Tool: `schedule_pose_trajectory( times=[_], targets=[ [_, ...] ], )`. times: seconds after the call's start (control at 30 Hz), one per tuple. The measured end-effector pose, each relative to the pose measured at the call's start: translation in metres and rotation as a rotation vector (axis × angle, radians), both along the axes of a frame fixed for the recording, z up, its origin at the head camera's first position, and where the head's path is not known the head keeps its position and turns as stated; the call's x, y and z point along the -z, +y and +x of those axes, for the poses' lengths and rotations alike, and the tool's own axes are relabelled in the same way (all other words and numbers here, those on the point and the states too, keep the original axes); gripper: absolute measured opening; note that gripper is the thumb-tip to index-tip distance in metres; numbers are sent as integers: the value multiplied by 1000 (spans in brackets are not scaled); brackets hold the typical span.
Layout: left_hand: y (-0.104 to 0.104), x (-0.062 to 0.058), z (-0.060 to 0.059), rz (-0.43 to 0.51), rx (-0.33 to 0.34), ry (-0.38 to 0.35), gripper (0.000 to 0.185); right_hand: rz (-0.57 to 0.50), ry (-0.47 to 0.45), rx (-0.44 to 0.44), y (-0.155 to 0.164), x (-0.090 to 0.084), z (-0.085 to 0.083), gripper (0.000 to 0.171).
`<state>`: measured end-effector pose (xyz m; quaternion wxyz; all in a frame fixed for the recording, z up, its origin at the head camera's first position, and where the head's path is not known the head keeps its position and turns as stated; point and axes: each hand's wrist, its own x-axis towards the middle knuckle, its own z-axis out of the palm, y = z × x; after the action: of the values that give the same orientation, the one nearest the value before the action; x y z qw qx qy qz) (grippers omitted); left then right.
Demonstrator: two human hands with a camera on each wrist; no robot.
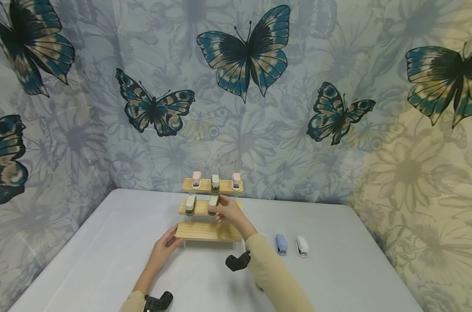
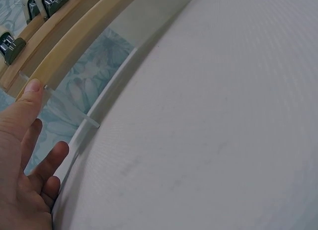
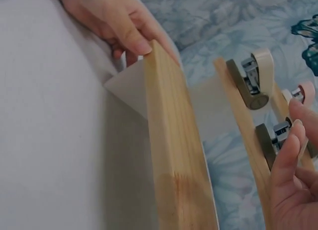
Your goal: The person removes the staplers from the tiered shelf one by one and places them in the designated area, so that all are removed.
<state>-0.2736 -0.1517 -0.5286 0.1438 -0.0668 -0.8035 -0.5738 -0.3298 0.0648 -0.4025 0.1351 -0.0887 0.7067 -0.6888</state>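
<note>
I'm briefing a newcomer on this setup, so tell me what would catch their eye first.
Probably the big teal-and-black butterflies on the backdrop, above the table. Next, the three-tiered wooden stand on the table, with small staplers on its upper two tiers. There the right hand pinches a cream stapler on the middle tier, while the left hand holds the bottom tier's left end.

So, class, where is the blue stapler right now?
In the head view, the blue stapler sits on the table, right of the wooden rack, just left of the white stapler.
</note>
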Motion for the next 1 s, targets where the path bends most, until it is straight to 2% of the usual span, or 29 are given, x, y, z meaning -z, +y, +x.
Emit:
schedule_pose_trajectory(
  times=[0.2, 0.47, 0.7, 1.0],
  targets=[
    [0, 1, -1, 20, 7, 0, 53, -13, -34, 22, 3, -2, 3, 76],
    [1, 0, -2, 41, 14, 2, 54, 72, -24, 14, 8, -7, 11, 77],
    [1, -1, -2, 28, 2, -21, 55, 98, 0, -40, 18, -8, 17, 73],
    [0, 3, 0, 25, -3, -33, 54, 53, -3, -94, 31, -1, 26, 72]
  ],
)
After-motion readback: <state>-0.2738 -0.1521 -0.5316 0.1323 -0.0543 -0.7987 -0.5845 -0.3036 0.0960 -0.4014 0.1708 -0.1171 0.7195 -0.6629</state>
